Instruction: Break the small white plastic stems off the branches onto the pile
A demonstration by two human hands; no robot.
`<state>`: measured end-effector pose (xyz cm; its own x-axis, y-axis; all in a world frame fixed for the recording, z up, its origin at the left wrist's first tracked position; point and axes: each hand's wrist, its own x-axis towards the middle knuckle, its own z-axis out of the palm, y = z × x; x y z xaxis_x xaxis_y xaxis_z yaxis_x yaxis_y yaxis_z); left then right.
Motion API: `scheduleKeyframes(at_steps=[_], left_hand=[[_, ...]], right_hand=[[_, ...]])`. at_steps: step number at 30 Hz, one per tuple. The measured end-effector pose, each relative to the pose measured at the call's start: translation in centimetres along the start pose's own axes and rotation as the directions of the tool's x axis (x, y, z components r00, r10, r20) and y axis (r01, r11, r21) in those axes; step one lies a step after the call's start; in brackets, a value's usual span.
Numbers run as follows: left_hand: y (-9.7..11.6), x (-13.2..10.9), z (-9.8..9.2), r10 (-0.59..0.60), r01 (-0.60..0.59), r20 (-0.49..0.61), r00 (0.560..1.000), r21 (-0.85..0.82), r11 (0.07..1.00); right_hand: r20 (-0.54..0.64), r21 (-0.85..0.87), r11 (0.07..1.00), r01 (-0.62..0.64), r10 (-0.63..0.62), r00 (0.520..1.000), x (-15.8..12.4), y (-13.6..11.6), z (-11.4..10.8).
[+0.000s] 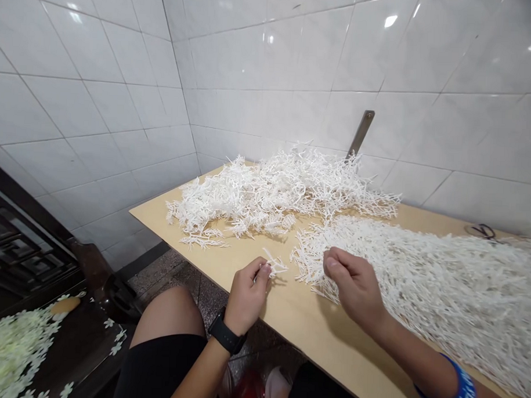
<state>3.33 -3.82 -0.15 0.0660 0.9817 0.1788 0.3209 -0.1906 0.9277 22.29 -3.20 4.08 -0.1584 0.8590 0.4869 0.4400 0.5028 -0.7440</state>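
Observation:
My left hand point(248, 294), with a black watch on its wrist, pinches a small white branched sprig point(277, 265) just above the table's front edge. The sprig's thin forked tips stick out past my thumb. To its right, my right hand point(353, 286) is closed with thumb and fingers pressed together; whatever lies inside is hidden. That hand hovers at the left end of a thick spread of white sprigs point(437, 280). Beyond both hands rises a looser, tangled heap of similar white sprigs point(266, 190).
The sprigs lie on a light wood table point(321, 340) against a tiled wall point(296, 61). A metal strip point(360, 134) stands upright behind the heap. A dark cord loop point(482, 231) lies at the back right. Pale flower-shaped pieces point(12, 344) cover part of a dark wooden seat point(75, 337) at lower left.

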Motion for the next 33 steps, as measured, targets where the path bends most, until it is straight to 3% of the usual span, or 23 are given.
scheduleKeyframes(at_steps=[6, 9, 12, 14, 16, 21, 25, 28, 30, 33], left_hand=[[0.8, -0.2, -0.4, 0.032, -0.029, 0.134, 0.990, -0.025, 0.999], [0.9, -0.4, -0.5, 0.051, -0.053, 0.155, 0.987, 0.008, 0.999], [0.9, -0.6, -0.3, 0.099, -0.117, 0.212, 0.972, 0.074, 0.990], [0.8, -0.7, -0.1, 0.130, -0.161, 0.251, 0.959, 0.109, 0.981], [0.9, -0.8, 0.2, 0.135, -0.175, 0.248, 0.959, 0.149, 0.973], [1.0, -0.8, 0.6, 0.120, -0.172, 0.246, 0.962, 0.202, 0.964], [0.6, -1.0, 0.4, 0.131, -0.172, 0.271, 0.954, 0.132, 0.976], [0.1, -1.2, 0.2, 0.132, -0.158, 0.232, 0.964, 0.095, 0.983], [0.0, -1.3, 0.2, 0.134, -0.153, 0.201, 0.970, 0.082, 0.985], [0.2, -1.1, 0.3, 0.129, -0.146, 0.184, 0.974, 0.081, 0.986]], right_hand=[[0.120, -0.454, 0.885, 0.104, -0.055, 0.991, 1.0, 2.9, 0.0], [0.140, -0.378, 0.920, 0.102, -0.052, 0.989, 0.9, 2.7, 0.6], [0.282, -0.167, 0.985, 0.037, 0.012, 0.959, 0.6, 1.1, 1.0], [0.366, -0.137, 0.990, 0.028, 0.024, 0.930, 0.4, 0.3, 1.3], [0.335, -0.185, 0.981, 0.054, 0.011, 0.942, 0.3, 0.1, 1.4], [0.036, -0.232, 0.972, -0.018, 0.027, 0.999, 0.5, 0.5, 1.3], [-0.094, -0.146, 0.978, -0.151, 0.138, 0.986, 1.5, 1.1, -0.1], [-0.278, -0.099, 0.961, -0.258, 0.222, 0.934, 2.4, 2.1, -2.0], [-0.244, -0.203, 0.953, -0.226, 0.174, 0.954, 2.8, 3.0, -2.7], [-0.020, -0.388, 0.918, -0.080, 0.078, 0.997, 2.9, 4.1, -2.5]])
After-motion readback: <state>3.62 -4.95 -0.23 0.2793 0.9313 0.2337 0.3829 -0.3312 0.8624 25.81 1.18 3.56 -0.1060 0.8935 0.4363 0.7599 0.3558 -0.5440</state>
